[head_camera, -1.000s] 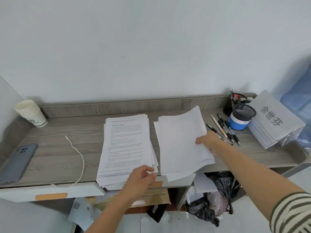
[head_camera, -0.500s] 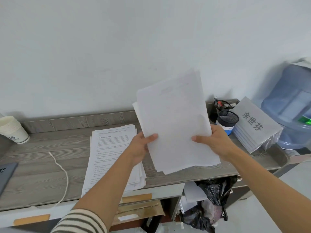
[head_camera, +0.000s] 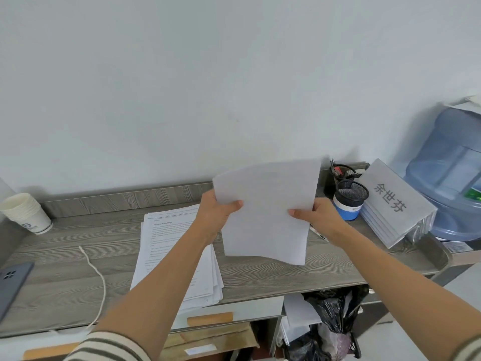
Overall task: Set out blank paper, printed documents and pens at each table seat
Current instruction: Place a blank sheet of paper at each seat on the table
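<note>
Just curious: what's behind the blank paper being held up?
The left hand and right hand hold the blank paper above the desk. A pen pokes out beside the right wrist; whatever else lies directly behind the sheets is covered.

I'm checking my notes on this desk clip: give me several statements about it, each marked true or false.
1. The left hand and right hand both grip the blank sheets. True.
2. The printed documents lie flat on the desk. True.
3. The paper cups stand at the desk's right end. False: they stand at its left end.
4. The mesh pen cup lies on its side. False: it stands upright.
5. The phone rests on the printed documents. False: it lies at the desk's left edge, apart from them.
</note>
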